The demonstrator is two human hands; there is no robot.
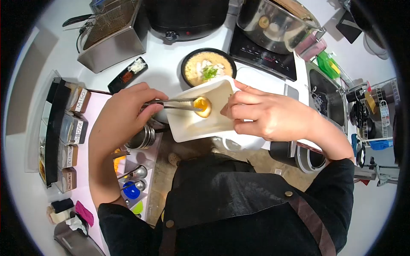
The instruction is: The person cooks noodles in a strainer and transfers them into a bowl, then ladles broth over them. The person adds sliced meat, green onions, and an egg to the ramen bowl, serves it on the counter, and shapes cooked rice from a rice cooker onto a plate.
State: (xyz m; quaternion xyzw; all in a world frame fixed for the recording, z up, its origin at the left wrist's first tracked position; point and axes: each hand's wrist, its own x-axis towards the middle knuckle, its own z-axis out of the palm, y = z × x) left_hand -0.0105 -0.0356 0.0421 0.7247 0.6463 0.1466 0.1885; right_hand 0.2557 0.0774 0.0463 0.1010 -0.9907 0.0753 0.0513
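Observation:
My left hand [134, 104] is closed round metal tongs [173, 103], which reach over a white rectangular container [188, 128]. Between the tongs' tips, inside the container, is a halved boiled egg [202, 106] with an orange yolk. My right hand [265, 111] grips the container's right side, with some fingers bent over the rim into it. The container is tilted in front of my apron. Just beyond it stands a black bowl [184, 70] of pale noodle soup, topped with whitish pieces and chopped greens.
A fryer [112, 49] and a small black tray [128, 75] of condiments stand at the back left. A large pot [273, 27] sits by an induction cooker [262, 57]. Labelled jars [77, 128] line the left; a sink [326, 94] is at right.

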